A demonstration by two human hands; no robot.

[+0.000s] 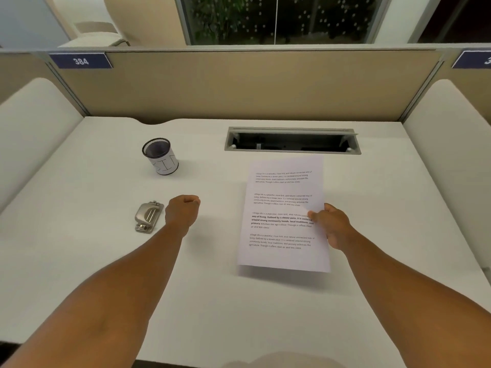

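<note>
A printed sheet of paper (pixel 281 197) with several paragraphs of text is held slightly above the white desk (pixel 239 301). My right hand (pixel 332 224) pinches its right edge, thumb on top. My left hand (pixel 183 211) hovers over the desk as a fist with nothing in it, just right of a silver metal hole punch (pixel 148 217). A black mesh cup (pixel 160 156) wrapped in white paper with letters drawn on it stands farther back on the left.
An open cable tray slot (pixel 292 140) is set in the desk behind the paper. Beige partition panels (pixel 239 83) close off the back and sides. A blue label reading 384 (pixel 80 61) is at the upper left.
</note>
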